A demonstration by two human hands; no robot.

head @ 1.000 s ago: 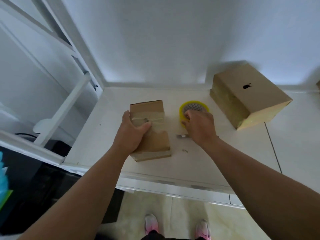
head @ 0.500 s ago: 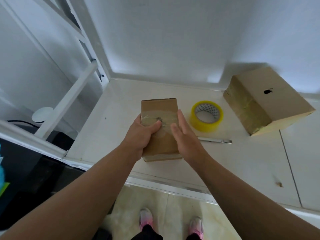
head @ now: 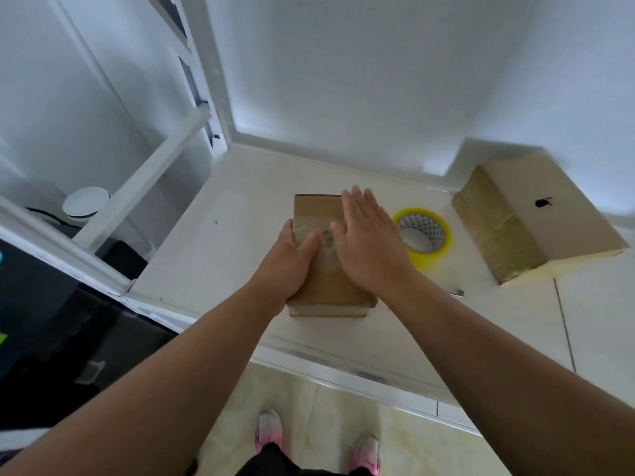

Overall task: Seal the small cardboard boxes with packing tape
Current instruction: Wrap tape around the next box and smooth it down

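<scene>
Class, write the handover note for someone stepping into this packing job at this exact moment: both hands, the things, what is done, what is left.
Left hand grips the small box by its left side, thumb on top.
Right hand lies flat, fingers straight, pressing the tape strip on the box top.
Tape roll lies on the counter right of the box. The larger box stands farther right, with tape on its side face.
Done: one strip across the small box's top.
Left: finish smoothing it. Other seams are hidden, so check them.
</scene>
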